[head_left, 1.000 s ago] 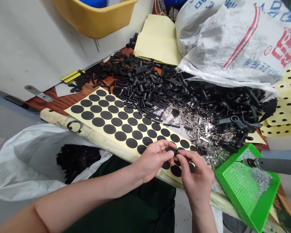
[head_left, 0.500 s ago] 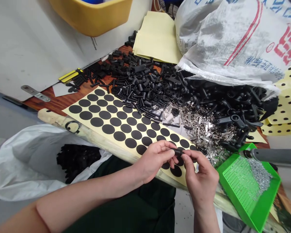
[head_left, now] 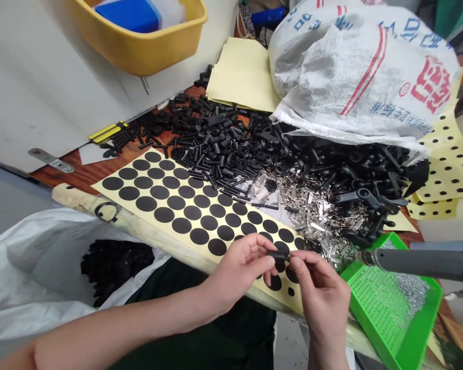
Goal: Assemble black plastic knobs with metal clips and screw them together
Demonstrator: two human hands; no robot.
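A small black plastic part [head_left: 277, 255] is pinched between my left hand [head_left: 239, 267] and my right hand [head_left: 322, 293], both held over the near corner of a yellow sheet of round black stickers [head_left: 185, 205]. Thumb and fingers of each hand close on the part's ends. Behind the sheet lies a heap of black plastic parts [head_left: 278, 149] and a pile of small shiny metal clips [head_left: 320, 216].
A green perforated tray [head_left: 389, 318] with small screws sits at right, under a grey electric screwdriver [head_left: 420, 258]. A white woven sack [head_left: 355, 77] spills black parts. A yellow tub [head_left: 142, 36], blank yellow sheets [head_left: 243, 77] and a white bag of black parts [head_left: 111, 262] surround the bench.
Both hands have stayed pinched on the small black part, shifting slightly down and right in view. The camera tilted, revealing more of the yellow tub.
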